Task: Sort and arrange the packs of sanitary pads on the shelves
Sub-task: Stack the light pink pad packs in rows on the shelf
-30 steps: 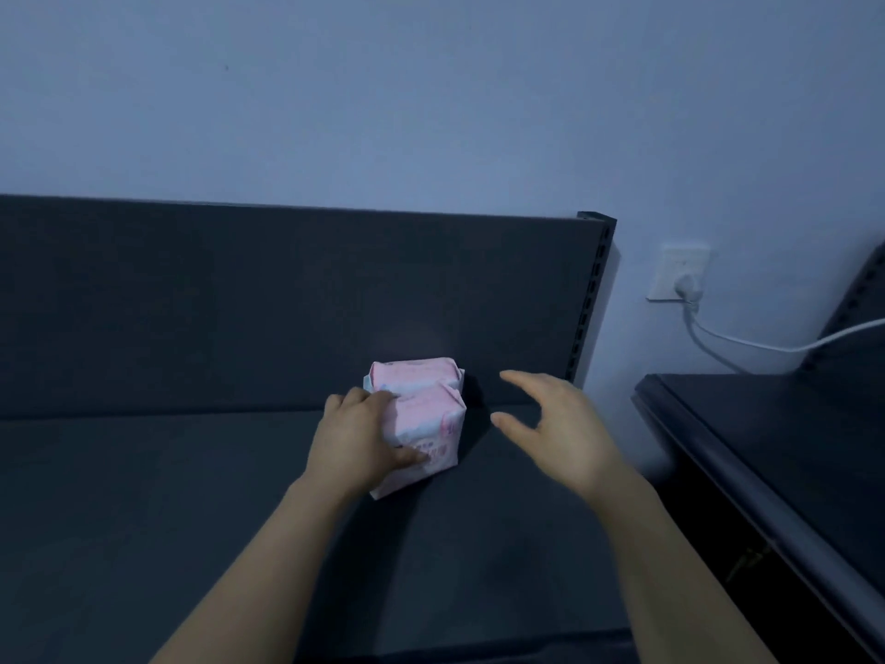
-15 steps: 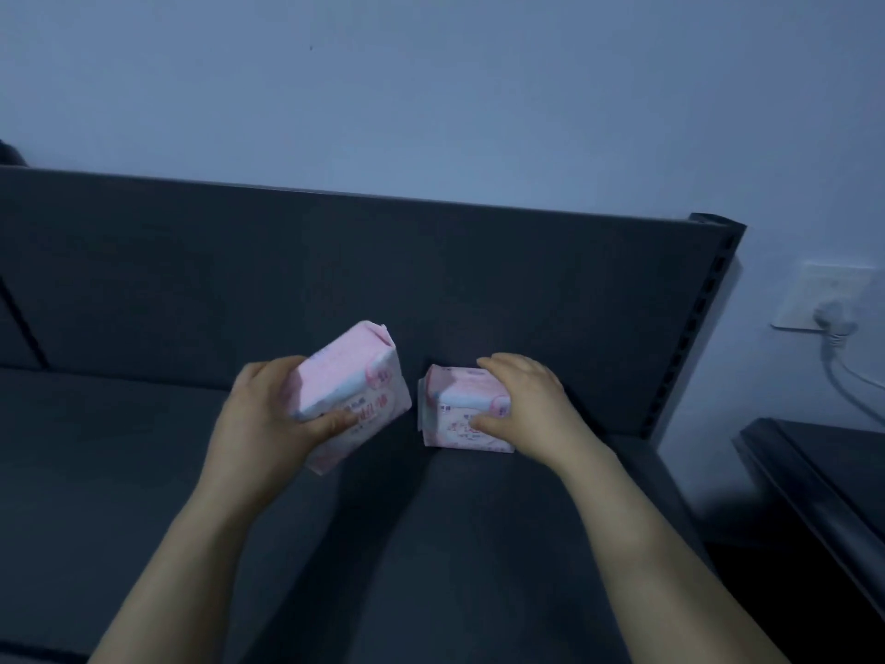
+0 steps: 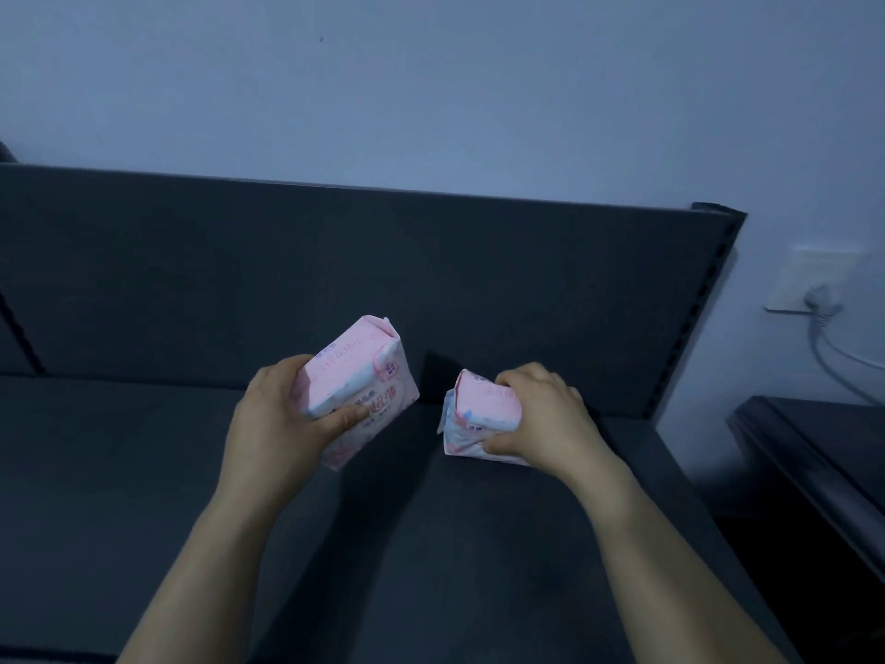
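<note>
Centrally, a pink pack of sanitary pads [image 3: 357, 383] is held tilted above the dark shelf [image 3: 479, 558], its far end raised toward one o'clock. The left hand [image 3: 275, 424] grips it from the eight o'clock side, fingers curled round its left edge and thumb laid across its printed face. At three o'clock from it, across a narrow gap, a second pink pack [image 3: 471, 416] sits low, with its bottom edge at the shelf surface. The right hand [image 3: 546, 419] clasps this one from the three o'clock side, fingers curled over its top and thumb pinching its near lower edge, so most of the pack is hidden. Both forearms reach in from six o'clock. Behind the packs, at twelve o'clock, rises the shelf's dark back panel [image 3: 335, 280], which ends at two o'clock in a slotted upright [image 3: 694, 337]. Above it is a plain pale wall [image 3: 431, 88]. At three o'clock a white socket [image 3: 809, 280] carries a plug and a pale cable [image 3: 835, 352], blurred. Below it, at four o'clock, is a second dark shelf [image 3: 823, 481].
</note>
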Tool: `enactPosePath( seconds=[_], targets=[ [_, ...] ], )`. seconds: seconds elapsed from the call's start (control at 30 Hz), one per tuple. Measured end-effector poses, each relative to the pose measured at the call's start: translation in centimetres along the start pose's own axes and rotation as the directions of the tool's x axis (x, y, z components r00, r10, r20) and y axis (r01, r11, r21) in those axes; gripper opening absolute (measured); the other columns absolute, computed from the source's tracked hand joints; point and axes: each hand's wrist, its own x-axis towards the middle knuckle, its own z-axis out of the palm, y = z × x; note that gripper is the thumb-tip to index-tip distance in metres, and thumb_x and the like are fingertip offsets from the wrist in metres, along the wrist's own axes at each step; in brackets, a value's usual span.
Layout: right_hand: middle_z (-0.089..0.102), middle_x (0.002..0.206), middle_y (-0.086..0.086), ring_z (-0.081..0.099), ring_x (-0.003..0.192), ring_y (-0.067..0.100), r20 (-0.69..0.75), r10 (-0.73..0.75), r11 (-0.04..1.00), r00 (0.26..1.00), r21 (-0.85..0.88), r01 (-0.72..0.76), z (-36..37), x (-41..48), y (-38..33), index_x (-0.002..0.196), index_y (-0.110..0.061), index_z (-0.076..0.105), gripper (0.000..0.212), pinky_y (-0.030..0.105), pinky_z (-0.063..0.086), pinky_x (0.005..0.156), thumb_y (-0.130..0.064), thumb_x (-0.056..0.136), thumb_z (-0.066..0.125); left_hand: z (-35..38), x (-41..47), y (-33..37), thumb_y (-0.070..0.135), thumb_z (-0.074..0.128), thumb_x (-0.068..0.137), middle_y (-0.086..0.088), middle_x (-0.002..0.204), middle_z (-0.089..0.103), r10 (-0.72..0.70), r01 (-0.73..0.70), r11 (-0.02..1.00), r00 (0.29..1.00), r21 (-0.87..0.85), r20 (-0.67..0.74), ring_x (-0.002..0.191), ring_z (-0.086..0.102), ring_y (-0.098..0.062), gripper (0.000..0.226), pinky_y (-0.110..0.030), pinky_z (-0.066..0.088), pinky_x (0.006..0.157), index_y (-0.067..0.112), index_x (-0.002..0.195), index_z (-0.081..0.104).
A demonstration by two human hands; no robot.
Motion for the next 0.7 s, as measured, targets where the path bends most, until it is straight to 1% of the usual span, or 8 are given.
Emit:
enactPosePath(
  seconds=[0.07, 0.17, 0.27, 0.33, 0.4, 0.47, 0.63, 0.7],
  targets=[
    [0.049, 0.109, -0.013, 0.044, 0.106, 0.013, -0.033, 0.042, 0.999, 0.999, 0.010, -0.041, -1.3, -2.1, -0.3, 0.117, -0.032, 0.051, 0.060, 0.028, 0.032, 0.089, -0.048, 0.065, 0.077, 0.1, 0.0, 0.3, 0.040, 0.086, 0.066, 0.007, 0.106, 0.057, 0.029, -0.028, 0.999, 0.998, -0.026, 0.047, 0.094, 0.053, -0.012, 0.056, -0.027, 0.039, 0.071, 0.028, 0.115, 0.060],
    [0.050, 0.105, -0.013, 0.042, 0.101, 0.011, -0.068, 0.134, 0.990, 0.989, 0.063, -0.130, -3.3, -5.9, -1.0, 0.117, -0.032, 0.051, 0.063, 0.030, 0.035, 0.090, -0.051, 0.063, 0.078, 0.4, 0.0, 1.0, 0.040, 0.086, 0.066, 0.007, 0.105, 0.057, 0.097, -0.088, 0.993, 0.986, -0.075, 0.137, 0.093, 0.053, -0.010, 0.057, -0.024, 0.038, 0.068, 0.028, 0.114, 0.060],
    [0.054, 0.100, -0.009, 0.050, 0.098, 0.017, -0.188, 0.222, 0.974, 0.957, 0.094, -0.208, -4.7, -10.1, -2.3, 0.112, -0.026, 0.057, 0.065, 0.037, 0.042, 0.089, -0.050, 0.056, 0.080, 0.4, -0.4, 1.8, 0.039, 0.087, 0.065, 0.008, 0.107, 0.056, 0.169, -0.138, 0.980, 0.957, -0.143, 0.237, 0.094, 0.054, -0.008, 0.056, -0.024, 0.040, 0.069, 0.029, 0.113, 0.060],
    [0.057, 0.096, -0.008, 0.054, 0.093, 0.019, -0.218, 0.293, 0.956, 0.931, 0.070, -0.284, -6.0, -12.9, -3.6, 0.105, -0.026, 0.059, 0.059, 0.038, 0.045, 0.084, -0.048, 0.055, 0.080, 0.4, -1.0, 2.4, 0.038, 0.088, 0.063, 0.008, 0.107, 0.056, 0.227, -0.177, 0.966, 0.927, -0.186, 0.298, 0.093, 0.054, -0.005, 0.057, -0.023, 0.041, 0.069, 0.030, 0.112, 0.060],
    [0.058, 0.095, -0.009, 0.054, 0.090, 0.017, -0.243, 0.363, 0.931, 0.899, 0.057, -0.361, -7.2, -16.0, -5.2, 0.103, -0.029, 0.058, 0.057, 0.038, 0.046, 0.082, -0.050, 0.055, 0.081, 0.1, -2.0, 2.9, 0.038, 0.089, 0.063, 0.010, 0.106, 0.056, 0.283, -0.209, 0.951, 0.890, -0.229, 0.358, 0.092, 0.053, -0.002, 0.057, -0.019, 0.041, 0.068, 0.032, 0.112, 0.059],
    [0.057, 0.098, -0.009, 0.052, 0.091, 0.016, -0.282, 0.431, 0.900, 0.857, 0.075, -0.428, -8.0, -19.4, -6.8, 0.106, -0.027, 0.058, 0.058, 0.039, 0.045, 0.084, -0.048, 0.057, 0.081, -0.1, -3.2, 3.4, 0.038, 0.089, 0.063, 0.011, 0.105, 0.055, 0.328, -0.232, 0.936, 0.848, -0.266, 0.417, 0.092, 0.053, -0.002, 0.058, -0.018, 0.040, 0.068, 0.032, 0.112, 0.059],
    [0.056, 0.107, -0.008, 0.051, 0.101, 0.018, -0.368, 0.572, 0.806, 0.733, 0.083, -0.586, -9.0, -28.3, -10.5, 0.116, -0.027, 0.058, 0.066, 0.041, 0.043, 0.088, -0.045, 0.058, 0.083, -0.2, -8.0, 5.0, 0.036, 0.088, 0.064, 0.011, 0.106, 0.055, 0.435, -0.249, 0.888, 0.726, -0.386, 0.533, 0.096, 0.055, -0.008, 0.057, -0.029, 0.047, 0.078, 0.032, 0.113, 0.060],
    [0.057, 0.107, -0.009, 0.051, 0.101, 0.017, -0.387, 0.616, 0.760, 0.686, 0.062, -0.647, -9.6, -31.8, -11.6, 0.115, -0.029, 0.058, 0.063, 0.040, 0.043, 0.087, -0.046, 0.059, 0.082, 0.0, -10.6, 6.0, 0.035, 0.086, 0.066, 0.012, 0.106, 0.054, 0.473, -0.243, 0.871, 0.654, -0.428, 0.590, 0.095, 0.055, -0.007, 0.052, -0.028, 0.046, 0.074, 0.035, 0.110, 0.059]
  ],
)
